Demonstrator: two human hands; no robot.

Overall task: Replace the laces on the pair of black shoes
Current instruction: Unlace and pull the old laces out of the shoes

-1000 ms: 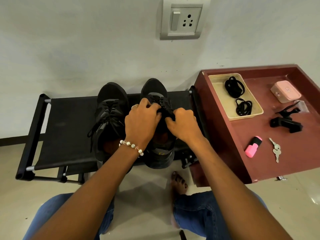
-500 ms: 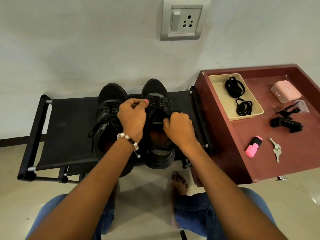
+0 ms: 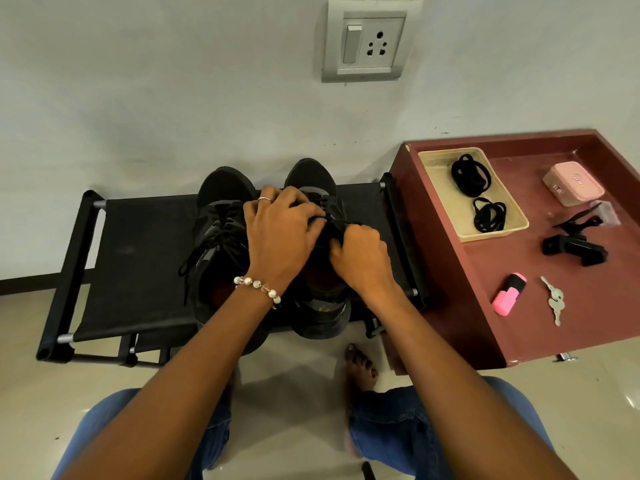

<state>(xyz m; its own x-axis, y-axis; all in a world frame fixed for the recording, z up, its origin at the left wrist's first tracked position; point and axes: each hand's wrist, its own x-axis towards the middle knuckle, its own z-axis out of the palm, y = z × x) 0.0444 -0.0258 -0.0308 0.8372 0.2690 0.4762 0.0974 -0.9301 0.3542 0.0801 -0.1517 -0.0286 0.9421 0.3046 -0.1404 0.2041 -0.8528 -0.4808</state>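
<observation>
**Both hands work at the lacing of the right-side black shoe**

Two black shoes stand side by side on a black fabric bench [image 3: 138,258] against the wall, toes toward the wall. The left shoe [image 3: 221,216] is laced, and its loose lace ends [image 3: 194,261] trail down over its side. The right shoe [image 3: 313,178] is mostly covered by the hands. The left hand [image 3: 280,233], wearing a ring and a beaded bracelet [image 3: 258,287], lies over the shoe's lacing area with its fingers curled down onto it; what exactly they grip is hidden. The right hand [image 3: 360,254] is closed into a fist just beside it, pinching a piece of black lace [image 3: 341,225] at the shoe's throat. The two hands touch or nearly touch.

To the right stands a reddish-brown table [image 3: 519,334]. On it, a beige tray [image 3: 433,161] holds two coiled black laces [image 3: 469,174], one behind the other. Also on the table are a pink box [image 3: 573,183], a black clip-like object [image 3: 575,249], a pink highlighter [image 3: 509,294] and a set of keys [image 3: 554,301]. A switch and socket plate [image 3: 370,39] sits on the wall above.
</observation>
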